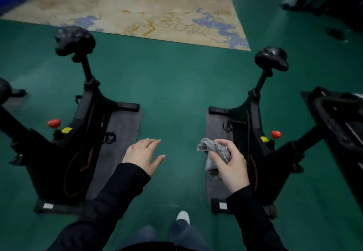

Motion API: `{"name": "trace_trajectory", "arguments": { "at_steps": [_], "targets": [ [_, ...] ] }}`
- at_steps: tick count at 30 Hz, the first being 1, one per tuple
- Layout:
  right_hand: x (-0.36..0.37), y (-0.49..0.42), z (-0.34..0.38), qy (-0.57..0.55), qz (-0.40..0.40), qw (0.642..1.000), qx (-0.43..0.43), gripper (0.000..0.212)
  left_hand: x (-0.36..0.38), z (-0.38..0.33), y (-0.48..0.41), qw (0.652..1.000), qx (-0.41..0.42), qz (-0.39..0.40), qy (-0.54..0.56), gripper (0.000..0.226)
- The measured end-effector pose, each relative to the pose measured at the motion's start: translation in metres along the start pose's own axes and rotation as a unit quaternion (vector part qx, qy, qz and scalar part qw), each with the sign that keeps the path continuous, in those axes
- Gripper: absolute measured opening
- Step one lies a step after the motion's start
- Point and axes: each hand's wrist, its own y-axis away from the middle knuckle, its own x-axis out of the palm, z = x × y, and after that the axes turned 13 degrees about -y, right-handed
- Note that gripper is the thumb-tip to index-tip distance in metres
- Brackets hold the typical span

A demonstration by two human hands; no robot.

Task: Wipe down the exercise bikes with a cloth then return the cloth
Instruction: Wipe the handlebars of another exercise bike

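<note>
Cloth (215,153), grey and crumpled, sits gripped in the right hand (230,164) between two exercise bikes (64,152). Left hand (143,153) hovers flat, fingers straight, holding nothing.

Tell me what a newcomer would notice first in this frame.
The grey cloth bunched in the right hand, just right of centre and low in the view, draws the eye first, with the left hand spread and holding nothing beside it. The left bike and the right bike, both black, flank the hands on the green floor. A pale patterned rug lies beyond them.
</note>
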Motion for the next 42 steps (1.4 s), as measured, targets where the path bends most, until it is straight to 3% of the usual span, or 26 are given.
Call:
{"name": "trace_trajectory", "arguments": {
  "at_steps": [14,34,42],
  "targets": [
    [0.021,-0.087,0.0,0.024,0.19,0.981,-0.044,0.026,-0.003,0.0,-0.004,0.983,-0.182,-0.012,0.032,0.056],
    [0.15,-0.273,0.029,0.057,0.314,0.942,-0.104,0.021,-0.012,0.089,-0.14,0.955,-0.292,-0.005,0.06,0.057],
    [0.217,-0.317,0.046,0.068,0.404,0.904,-0.124,0.019,-0.014,0.116,-0.144,0.916,-0.392,-0.007,0.086,0.057]
  ]
}}
